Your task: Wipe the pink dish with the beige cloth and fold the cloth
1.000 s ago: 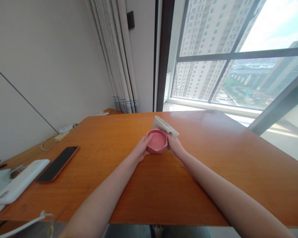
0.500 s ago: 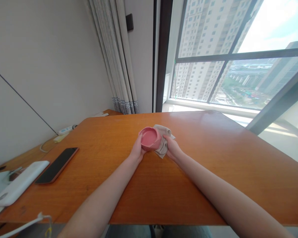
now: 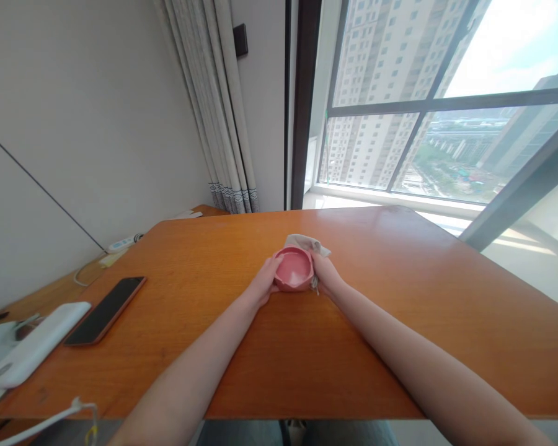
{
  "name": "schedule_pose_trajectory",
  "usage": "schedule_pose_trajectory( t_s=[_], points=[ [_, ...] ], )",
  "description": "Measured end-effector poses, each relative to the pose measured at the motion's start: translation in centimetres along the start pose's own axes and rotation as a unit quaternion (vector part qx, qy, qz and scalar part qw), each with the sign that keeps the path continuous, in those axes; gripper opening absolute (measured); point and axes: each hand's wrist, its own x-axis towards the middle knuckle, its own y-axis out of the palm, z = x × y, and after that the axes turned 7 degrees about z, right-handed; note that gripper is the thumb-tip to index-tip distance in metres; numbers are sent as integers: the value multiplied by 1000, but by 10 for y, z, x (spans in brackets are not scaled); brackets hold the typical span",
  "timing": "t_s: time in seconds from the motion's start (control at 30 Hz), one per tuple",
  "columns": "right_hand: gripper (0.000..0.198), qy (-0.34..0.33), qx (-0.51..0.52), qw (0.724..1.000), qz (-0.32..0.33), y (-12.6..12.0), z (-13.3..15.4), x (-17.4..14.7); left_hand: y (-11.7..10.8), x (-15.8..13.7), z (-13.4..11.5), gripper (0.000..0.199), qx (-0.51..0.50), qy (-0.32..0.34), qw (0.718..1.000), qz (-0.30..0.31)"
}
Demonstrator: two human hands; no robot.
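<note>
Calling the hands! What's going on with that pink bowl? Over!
Left hand gripping the pink bowl. Right hand holding a pale cloth by the bowl. Phone lying off to the left, apart from both hands.

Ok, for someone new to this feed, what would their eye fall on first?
Likely the pink bowl near the middle of the view, gripped by the left hand, with a pale cloth at its far right side in the right hand. Next would come the bright window at upper right, then the dark phone on the left of the orange-brown table.
</note>
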Motion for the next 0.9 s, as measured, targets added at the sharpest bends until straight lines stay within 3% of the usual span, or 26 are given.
schedule_pose_trajectory(
  t_s=[0.17, 0.27, 0.5, 0.6, 0.77, 0.9],
  points=[
    [17, 14, 89, 995, 44, 12, -17, -4, -2, 4, -2, 48, -91, 77, 989, -82],
    [22, 3, 101, 992, 69, 14, -24, -6, -9, 7, -4, 51, -52, 104, 986, -116],
    [11, -12, 92, 995, 25, 0, -17, 3, -11, 3, -5, 52, 33, 17, 999, -11],
    [11, 3, 102, 994, 29, 1, -14, 2, -6, 2, -5, 46, 40, 26, 999, -23],
    [16, 30, 142, 989, 39, 14, -10, -8, -5, 5, -7, 48, -61, 87, 992, -68],
    [13, 14, 134, 990, 45, 14, -13, -10, -13, 8, -7, 41, -1, 130, 988, -77]
  ],
)
